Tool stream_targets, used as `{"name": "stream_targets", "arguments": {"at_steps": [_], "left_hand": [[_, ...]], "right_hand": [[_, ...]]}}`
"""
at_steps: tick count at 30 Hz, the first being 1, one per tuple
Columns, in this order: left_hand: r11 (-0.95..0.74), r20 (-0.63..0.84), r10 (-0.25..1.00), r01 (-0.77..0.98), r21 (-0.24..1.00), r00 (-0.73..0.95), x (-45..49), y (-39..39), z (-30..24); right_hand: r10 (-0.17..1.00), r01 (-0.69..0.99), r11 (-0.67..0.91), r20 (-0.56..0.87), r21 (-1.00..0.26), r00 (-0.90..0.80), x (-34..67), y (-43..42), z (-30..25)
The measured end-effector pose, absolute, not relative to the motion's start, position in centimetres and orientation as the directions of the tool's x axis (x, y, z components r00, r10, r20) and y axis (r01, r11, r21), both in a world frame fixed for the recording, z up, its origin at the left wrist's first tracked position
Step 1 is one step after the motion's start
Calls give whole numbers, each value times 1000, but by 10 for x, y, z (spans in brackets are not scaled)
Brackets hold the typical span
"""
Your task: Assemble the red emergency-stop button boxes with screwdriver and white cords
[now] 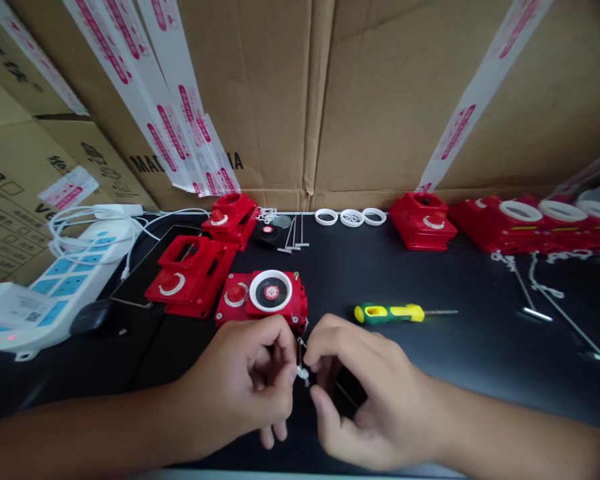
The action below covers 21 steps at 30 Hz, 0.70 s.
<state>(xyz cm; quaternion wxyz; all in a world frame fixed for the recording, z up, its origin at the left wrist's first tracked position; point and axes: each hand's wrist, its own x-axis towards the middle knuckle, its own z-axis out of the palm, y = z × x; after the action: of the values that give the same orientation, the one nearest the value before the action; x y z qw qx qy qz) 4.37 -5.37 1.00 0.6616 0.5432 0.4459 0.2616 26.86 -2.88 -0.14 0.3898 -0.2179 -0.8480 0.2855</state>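
Observation:
My left hand (253, 380) is closed in a pinch on a small pale chain (303, 373) in front of a red alarm box. Beside it my right hand (367, 390) is curved, its thumb and index finger apart near the chain. A thin metal rod shows in the gap of the right hand; whether it is held cannot be seen. Just beyond the hands lies the red alarm box (230, 313), with a white ring (253, 293) around a dark round window and a red knob (235, 294). Its front edge is partly hidden by the left hand.
A yellow-green screwdriver (393, 314) lies right of the box. Farther back are red housings (200, 293), white rings (326, 217) and small metal hammers (301, 233). More red boxes (500, 227) stand at right. A power strip (80, 267) lies left; cardboard (380, 100) walls the back.

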Motion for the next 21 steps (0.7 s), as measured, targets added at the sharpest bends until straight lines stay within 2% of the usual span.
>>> {"name": "stream_targets", "arguments": {"at_steps": [6, 11, 16, 21], "left_hand": [[323, -333, 800, 109, 940, 500, 43, -54, 11], [385, -319, 732, 21, 923, 602, 43, -51, 13], [365, -318, 741, 41, 930, 591, 42, -52, 11], [322, -318, 782, 89, 942, 536, 43, -53, 9]], "right_hand": [[454, 223, 878, 590, -423, -668, 276, -30, 1], [428, 259, 899, 593, -352, -682, 278, -30, 2], [434, 218, 890, 594, -401, -677, 279, -34, 7], [548, 211, 813, 590, -542, -593, 273, -32, 4]]}}
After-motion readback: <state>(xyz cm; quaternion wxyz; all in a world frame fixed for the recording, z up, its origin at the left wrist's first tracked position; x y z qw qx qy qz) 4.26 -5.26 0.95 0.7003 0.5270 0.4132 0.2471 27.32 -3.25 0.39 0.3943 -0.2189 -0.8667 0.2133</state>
